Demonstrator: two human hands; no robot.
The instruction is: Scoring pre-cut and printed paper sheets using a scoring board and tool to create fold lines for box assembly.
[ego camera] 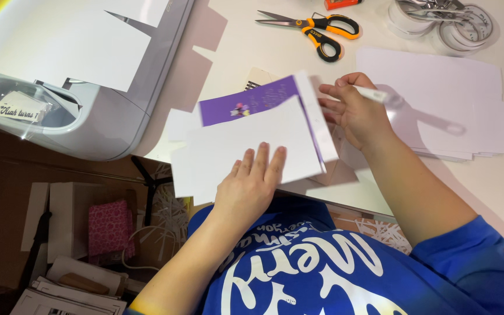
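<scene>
My left hand (253, 182) lies flat, fingers together, pressing on a white folded card sheet (228, 146) at the near edge of the white table (497, 181). The sheet has a purple printed strip (252, 100) along its far side and a white flap (317, 119) on its right. My right hand (354, 111) sits just right of that flap and grips a thin white pen-like tool (374, 94), whose tip points right. Its fingers touch the flap's edge.
Orange-handled scissors (316, 28) lie at the far middle. Clear tape rolls (456, 23) sit far right. A stack of white card blanks (444, 111) lies right of my hand. A grey cutting machine (83, 111) with white paper fills the left. Boxes and paper scraps (83, 245) sit below the table.
</scene>
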